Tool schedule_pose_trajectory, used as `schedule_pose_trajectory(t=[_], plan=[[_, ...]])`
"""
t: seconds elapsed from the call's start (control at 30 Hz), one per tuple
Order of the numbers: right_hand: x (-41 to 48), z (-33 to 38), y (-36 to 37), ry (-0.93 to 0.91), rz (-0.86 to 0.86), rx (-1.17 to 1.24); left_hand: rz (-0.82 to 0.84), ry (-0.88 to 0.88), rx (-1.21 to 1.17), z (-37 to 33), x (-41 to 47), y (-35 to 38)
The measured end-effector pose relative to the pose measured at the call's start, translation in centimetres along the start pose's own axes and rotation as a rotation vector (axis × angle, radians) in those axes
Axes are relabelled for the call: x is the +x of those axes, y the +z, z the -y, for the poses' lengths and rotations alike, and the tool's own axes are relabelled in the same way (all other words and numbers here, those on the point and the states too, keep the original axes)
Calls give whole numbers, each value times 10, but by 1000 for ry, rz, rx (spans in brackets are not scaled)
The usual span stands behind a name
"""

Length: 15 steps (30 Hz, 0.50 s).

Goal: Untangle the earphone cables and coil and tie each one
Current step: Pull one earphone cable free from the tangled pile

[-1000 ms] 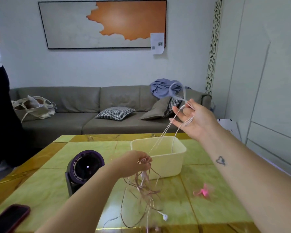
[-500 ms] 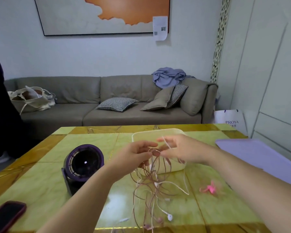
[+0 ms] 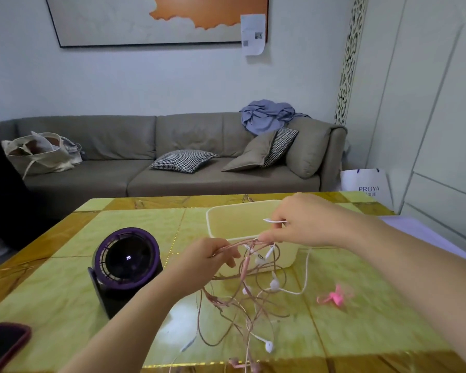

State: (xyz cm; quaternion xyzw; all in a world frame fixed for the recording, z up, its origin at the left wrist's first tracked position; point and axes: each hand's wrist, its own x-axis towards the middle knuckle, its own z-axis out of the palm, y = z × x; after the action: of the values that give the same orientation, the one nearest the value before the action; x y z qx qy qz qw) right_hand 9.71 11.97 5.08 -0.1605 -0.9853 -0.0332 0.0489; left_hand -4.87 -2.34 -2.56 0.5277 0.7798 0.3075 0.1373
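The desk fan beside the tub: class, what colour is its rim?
Purple, around a black centre; the fan shows best in the head view.

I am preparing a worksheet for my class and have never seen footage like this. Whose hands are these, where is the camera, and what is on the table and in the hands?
There is no machine here. A person wears a wide-angle camera on the head, looking forward and down, so the two arms reaching in from below are that person's own. The left hand and right hand each pinch part of a tangle of pink and white earphone cables; the rest hangs down to the table. On the table stand a cream tub, behind the hands, and a purple fan to the left. A phone lies at the near left corner, and a small pink item to the right; I cannot tell what it is. A sofa stands behind.
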Motion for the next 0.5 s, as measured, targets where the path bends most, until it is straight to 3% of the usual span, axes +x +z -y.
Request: schedule_pose_trajectory(t=[0.13, 0.27, 0.5], plan=[[-1, -4, -8, 15, 118, 346, 153, -68, -66, 7, -1, -5], [5, -1, -3, 64, -27, 351, 291, -103, -256, -5, -11, -11], [10, 15, 16, 25, -102, 407, -60, 23, -589, -25, -1, -1]])
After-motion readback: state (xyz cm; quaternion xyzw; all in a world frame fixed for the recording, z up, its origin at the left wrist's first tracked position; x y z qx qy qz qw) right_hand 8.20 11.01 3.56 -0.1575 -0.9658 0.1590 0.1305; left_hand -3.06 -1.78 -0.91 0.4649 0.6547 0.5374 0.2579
